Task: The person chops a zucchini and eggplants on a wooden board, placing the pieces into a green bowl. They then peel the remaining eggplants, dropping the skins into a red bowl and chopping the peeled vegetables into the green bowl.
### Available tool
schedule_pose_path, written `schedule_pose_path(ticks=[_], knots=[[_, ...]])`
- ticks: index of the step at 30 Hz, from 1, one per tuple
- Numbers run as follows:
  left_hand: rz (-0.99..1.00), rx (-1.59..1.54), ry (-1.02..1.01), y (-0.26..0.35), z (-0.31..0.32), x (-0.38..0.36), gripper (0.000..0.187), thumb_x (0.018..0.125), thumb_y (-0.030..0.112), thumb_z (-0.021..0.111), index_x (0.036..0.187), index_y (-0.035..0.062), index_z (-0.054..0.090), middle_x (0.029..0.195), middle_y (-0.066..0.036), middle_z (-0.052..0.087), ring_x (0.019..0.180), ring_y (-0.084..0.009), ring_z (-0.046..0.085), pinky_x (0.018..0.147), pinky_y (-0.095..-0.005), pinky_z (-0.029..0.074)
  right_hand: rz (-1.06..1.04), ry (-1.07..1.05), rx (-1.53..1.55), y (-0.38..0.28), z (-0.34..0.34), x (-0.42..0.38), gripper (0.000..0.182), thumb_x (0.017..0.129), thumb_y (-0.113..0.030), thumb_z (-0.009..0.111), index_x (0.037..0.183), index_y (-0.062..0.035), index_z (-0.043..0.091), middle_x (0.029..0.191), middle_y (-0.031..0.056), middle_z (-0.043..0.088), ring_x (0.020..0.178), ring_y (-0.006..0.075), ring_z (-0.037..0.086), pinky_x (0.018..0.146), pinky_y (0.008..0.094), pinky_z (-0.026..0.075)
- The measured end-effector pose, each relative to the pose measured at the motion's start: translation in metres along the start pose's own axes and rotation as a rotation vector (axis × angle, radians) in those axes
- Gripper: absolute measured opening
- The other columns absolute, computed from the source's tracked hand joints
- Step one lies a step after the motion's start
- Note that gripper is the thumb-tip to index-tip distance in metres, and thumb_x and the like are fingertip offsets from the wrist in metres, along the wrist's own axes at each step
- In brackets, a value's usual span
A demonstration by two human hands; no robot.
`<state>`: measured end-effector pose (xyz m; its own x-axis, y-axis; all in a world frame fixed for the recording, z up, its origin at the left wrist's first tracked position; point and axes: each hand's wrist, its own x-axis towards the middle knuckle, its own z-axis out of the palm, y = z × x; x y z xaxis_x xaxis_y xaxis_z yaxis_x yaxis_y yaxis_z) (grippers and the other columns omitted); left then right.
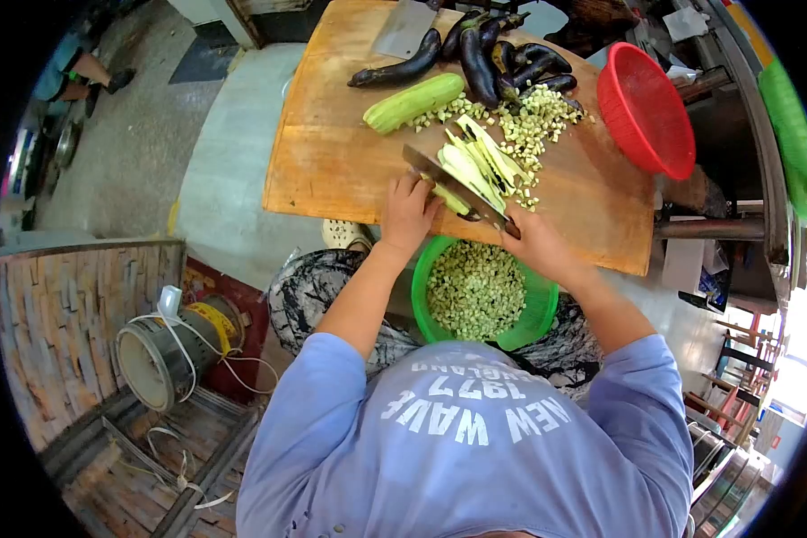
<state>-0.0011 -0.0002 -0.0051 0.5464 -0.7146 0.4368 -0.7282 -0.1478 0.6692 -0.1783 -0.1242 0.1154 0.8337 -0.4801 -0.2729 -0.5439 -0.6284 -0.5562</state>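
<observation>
My right hand (536,240) is closed around the handle of a wide-bladed knife (457,184), its blade slanting up and left across the cutting board (323,170). On the left side of the blade, my left hand (410,213) has its fingers curled on a piece of eggplant (452,199), which the hand and blade partly cover. Just beyond the blade lie long pale eggplant strips (482,163) with some dark skin. Diced eggplant (538,125) is heaped behind them. A peeled, pale green eggplant (412,103) rests to the left.
Several whole dark eggplants (480,67) lie at the board's far side beside a cleaver (406,31). A red plastic basket (641,112) sits at the right edge. Below the board, between my legs, a green basin (547,309) holds diced eggplant. A metal cylinder (148,363) stands lower left.
</observation>
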Motion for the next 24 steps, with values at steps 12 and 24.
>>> schedule_pose_path(ticks=[12, 24], knots=[[0.040, -0.013, 0.001, -0.002, 0.001, 0.001, 0.021, 0.070, 0.008, 0.071, 0.086, 0.0030, 0.059, 0.093, -0.014, 0.056, 0.088, -0.0357, 0.051, 0.073, -0.0424, 0.044, 0.011, 0.090, 0.045, 0.010, 0.033, 0.000, 0.013, 0.082, -0.014, 0.057, 0.085, -0.0021, 0.052, 0.072, 0.0212, 0.059, 0.068, 0.0398, 0.059, 0.061, 0.0475, 0.046], [0.184, -0.148, -0.191, 0.045, -0.064, 0.110, 0.019, 0.078, 0.013, 0.066, 0.092, 0.0010, 0.060, 0.093, -0.011, 0.061, 0.091, -0.0269, 0.056, 0.080, -0.0376, 0.044, -0.191, -0.058, -0.334, 0.002, 0.047, -0.024, 0.022, 0.080, -0.017, 0.058, 0.097, -0.0038, 0.051, 0.069, 0.0178, 0.063, 0.065, 0.0358, 0.064, 0.059, 0.0457, 0.051]])
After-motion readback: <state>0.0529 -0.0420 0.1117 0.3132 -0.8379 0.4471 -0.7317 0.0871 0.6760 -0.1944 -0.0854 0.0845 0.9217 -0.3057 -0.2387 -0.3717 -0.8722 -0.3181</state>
